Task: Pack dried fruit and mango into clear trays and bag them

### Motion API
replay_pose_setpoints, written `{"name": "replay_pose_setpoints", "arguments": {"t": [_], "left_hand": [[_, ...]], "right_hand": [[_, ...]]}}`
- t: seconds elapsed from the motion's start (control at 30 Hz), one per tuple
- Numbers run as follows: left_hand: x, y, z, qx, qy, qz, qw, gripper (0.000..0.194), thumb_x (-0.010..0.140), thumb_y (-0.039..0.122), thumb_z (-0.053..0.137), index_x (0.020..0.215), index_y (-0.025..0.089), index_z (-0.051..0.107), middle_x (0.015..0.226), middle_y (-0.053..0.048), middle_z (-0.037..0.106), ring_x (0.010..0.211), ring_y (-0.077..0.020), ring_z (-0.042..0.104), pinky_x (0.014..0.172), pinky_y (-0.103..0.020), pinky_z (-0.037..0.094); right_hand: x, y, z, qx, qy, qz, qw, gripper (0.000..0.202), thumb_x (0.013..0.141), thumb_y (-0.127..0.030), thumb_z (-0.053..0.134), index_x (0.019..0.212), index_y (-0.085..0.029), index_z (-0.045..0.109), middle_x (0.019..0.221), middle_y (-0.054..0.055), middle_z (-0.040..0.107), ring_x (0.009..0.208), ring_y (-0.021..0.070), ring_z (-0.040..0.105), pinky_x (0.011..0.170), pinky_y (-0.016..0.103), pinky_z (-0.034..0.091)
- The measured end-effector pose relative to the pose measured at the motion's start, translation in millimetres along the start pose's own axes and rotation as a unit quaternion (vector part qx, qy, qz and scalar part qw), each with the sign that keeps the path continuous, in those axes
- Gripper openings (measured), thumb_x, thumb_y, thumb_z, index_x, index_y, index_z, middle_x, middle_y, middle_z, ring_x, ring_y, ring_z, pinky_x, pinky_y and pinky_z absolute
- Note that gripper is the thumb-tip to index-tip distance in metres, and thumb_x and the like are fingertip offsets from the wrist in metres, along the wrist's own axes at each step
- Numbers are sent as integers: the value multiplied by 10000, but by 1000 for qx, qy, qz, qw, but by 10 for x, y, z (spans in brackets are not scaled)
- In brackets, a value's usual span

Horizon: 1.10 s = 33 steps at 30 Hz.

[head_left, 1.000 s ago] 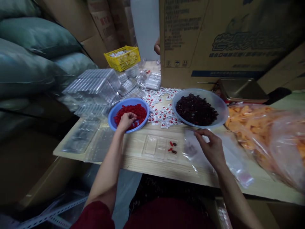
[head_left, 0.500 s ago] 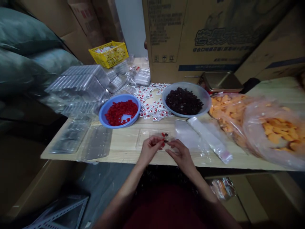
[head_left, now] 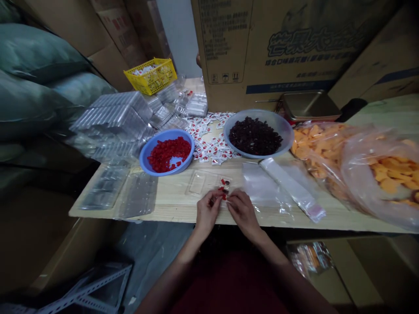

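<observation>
A shallow clear plastic tray [head_left: 197, 183] lies near the table's front edge, with small red and dark dried-fruit pieces [head_left: 224, 189] in its right part. My left hand [head_left: 208, 210] is over the tray's near edge, thumb and fingertips pinched together; what they hold is too small to make out. Just to the right, my right hand [head_left: 242, 212] has its thumb and forefinger closed beside the lowest red piece. Its fingertips hide whatever is between them. Behind the tray stand a blue bowl [head_left: 144, 159] of red pieces and a pale bowl [head_left: 288, 138] of dark ones.
Small printed sachets [head_left: 209, 148] lie scattered between the bowls. Stacked clear trays [head_left: 111, 115] and a yellow basket [head_left: 149, 80] stand at left. Clear bags [head_left: 262, 181] lie right of my hands, beside bags of orange slices [head_left: 321, 141]. A large carton [head_left: 229, 96] stands behind.
Both hands have drawn a little nearer the table's front edge. My right thumb and forefinger have closed from a wider gap. The view has shifted slightly.
</observation>
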<state>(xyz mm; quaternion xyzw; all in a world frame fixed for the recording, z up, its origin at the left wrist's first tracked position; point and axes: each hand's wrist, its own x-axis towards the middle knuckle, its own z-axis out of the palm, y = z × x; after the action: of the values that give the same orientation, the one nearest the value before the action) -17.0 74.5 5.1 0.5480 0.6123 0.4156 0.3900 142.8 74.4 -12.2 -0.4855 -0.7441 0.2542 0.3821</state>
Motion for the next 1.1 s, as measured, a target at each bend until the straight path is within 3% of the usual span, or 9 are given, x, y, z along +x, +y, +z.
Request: {"name": "replay_pose_setpoints", "arguments": {"t": [0.13,0.23,0.37,0.47,0.57,0.63,0.77,1.0,1.1], "left_hand": [[28,-58,-86,25,19,3,1000,151,914,305,557,979,243,678,883,-26,707,765,-183,624,711,-308,483],[-8,-92,-106,118,-2,74,990,170,930,244,534,989,236,692,989,-55,685,949,-209,600,848,-345,474],[-36,-82,-77,261,35,135,955,198,937,225,532,1007,224,717,1021,-87,620,1013,-240,508,882,-390,429],[7,-17,-47,316,-10,145,938,190,934,236,544,966,241,731,961,-79,616,969,-243,487,840,-388,403],[74,67,-63,291,-101,173,936,198,941,241,538,929,253,736,986,-65,648,994,-238,495,851,-383,390],[113,108,-104,252,-128,177,943,199,949,252,534,968,254,733,1006,-57,664,1009,-227,508,880,-379,392],[135,115,-150,258,-85,151,951,181,940,283,560,976,239,732,963,-60,667,989,-232,512,881,-391,384],[4,87,-28,253,-134,176,942,231,953,272,533,1073,281,730,1016,-65,664,1018,-235,517,871,-386,393],[191,115,-123,203,-92,179,958,223,961,269,519,1060,253,718,1004,-57,679,1004,-214,547,910,-380,413]], "right_hand": [[-9,74,92,-29,-29,-6,999,200,916,-246,617,1115,-244,609,1207,103,582,1138,279,520,950,457,436],[-24,145,127,-51,-41,-12,998,199,930,-215,589,1128,-232,602,1271,103,578,1172,279,501,966,459,425],[-26,168,104,-79,-49,-40,995,100,945,-195,557,1007,-224,630,1291,91,587,1179,279,498,970,464,419],[-11,147,62,-75,-44,-51,995,88,928,-222,600,1010,-226,634,1259,95,597,1157,281,509,951,461,436],[-12,142,12,-63,-37,-59,996,150,915,-223,623,1065,-234,631,1197,92,611,1119,276,526,930,454,454],[-32,158,-21,-58,-37,-60,996,131,918,-217,621,1048,-233,629,1190,87,614,1108,272,531,927,451,458],[-88,204,-81,-54,-32,-58,996,37,922,-222,627,955,-221,610,1213,82,615,1125,270,527,941,456,449],[-98,241,-197,-38,-52,-62,996,41,921,-200,628,937,-217,595,1218,79,615,1127,256,535,947,451,456],[-87,246,-260,-33,-65,-65,995,41,926,-183,615,938,-218,596,1237,78,613,1140,250,536,960,448,457]]}}
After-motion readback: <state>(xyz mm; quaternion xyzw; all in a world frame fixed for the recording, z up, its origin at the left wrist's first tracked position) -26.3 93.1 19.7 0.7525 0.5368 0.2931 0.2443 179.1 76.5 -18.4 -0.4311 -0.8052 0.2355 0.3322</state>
